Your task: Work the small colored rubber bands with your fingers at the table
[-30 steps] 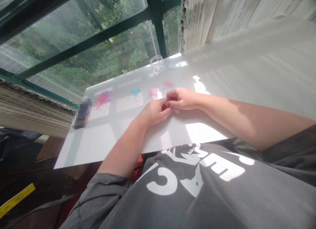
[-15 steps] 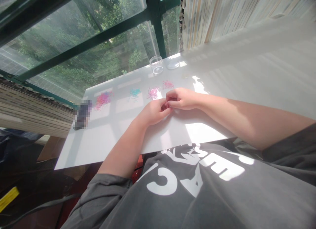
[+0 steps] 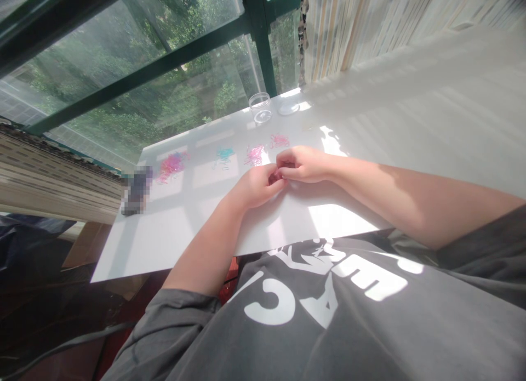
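Note:
My left hand [image 3: 261, 183] and my right hand [image 3: 304, 164] meet fingertip to fingertip over the white tabletop [image 3: 263, 227]. Both have their fingers curled in a pinch, and whatever lies between them is too small or hidden to make out. Just beyond the fingers is a pile of small pink, thin loop-like pieces [image 3: 255, 155]. Another pink pile [image 3: 280, 141] lies a little farther back, beyond my right hand. To the left of these sits a teal pile [image 3: 224, 154] of similar pieces, and farther left a larger mixed pile [image 3: 171, 166] of pink, orange and purple.
A clear round container [image 3: 260, 108] stands at the table's back edge, with a clear flat lid [image 3: 289, 108] beside it. At the left end is a pixelated dark object [image 3: 138, 191]. A green-framed window [image 3: 205, 41] borders the far side; striped curtains [image 3: 370, 24] hang at right.
Both hands stay in the same place and pose. The yellow object at the lower left edge no longer shows.

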Demonstrator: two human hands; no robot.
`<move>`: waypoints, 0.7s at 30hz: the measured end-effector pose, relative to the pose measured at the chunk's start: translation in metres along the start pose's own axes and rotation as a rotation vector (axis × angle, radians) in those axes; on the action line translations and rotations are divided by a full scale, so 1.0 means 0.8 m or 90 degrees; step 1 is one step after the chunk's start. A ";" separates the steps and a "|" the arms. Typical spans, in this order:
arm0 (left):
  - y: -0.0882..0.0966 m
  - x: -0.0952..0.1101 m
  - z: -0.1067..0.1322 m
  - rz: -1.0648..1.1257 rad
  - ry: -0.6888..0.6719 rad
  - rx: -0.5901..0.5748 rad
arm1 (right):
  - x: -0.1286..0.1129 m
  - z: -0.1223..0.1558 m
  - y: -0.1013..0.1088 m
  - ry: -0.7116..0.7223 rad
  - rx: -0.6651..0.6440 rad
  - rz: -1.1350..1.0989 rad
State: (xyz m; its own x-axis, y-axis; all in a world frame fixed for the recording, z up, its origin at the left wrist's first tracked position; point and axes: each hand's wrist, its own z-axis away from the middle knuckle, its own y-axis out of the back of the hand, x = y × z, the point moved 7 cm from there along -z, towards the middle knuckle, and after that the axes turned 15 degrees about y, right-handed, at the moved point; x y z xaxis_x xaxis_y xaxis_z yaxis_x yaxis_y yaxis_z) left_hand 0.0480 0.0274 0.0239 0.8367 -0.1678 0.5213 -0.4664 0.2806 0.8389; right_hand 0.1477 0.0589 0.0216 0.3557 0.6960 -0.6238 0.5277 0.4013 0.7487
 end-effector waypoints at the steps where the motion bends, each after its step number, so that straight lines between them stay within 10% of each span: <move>1: 0.000 0.000 0.000 0.000 0.000 0.000 | 0.000 0.000 0.000 0.000 0.000 0.000; 21: 0.000 -0.001 0.000 0.014 0.000 -0.005 | -0.003 0.001 0.001 0.005 0.002 0.012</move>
State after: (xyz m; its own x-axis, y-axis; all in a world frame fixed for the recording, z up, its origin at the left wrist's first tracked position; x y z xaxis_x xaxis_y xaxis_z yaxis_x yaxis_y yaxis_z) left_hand 0.0474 0.0275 0.0231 0.8262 -0.1621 0.5395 -0.4821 0.2920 0.8260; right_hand 0.1476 0.0573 0.0232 0.3589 0.7083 -0.6079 0.5233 0.3865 0.7594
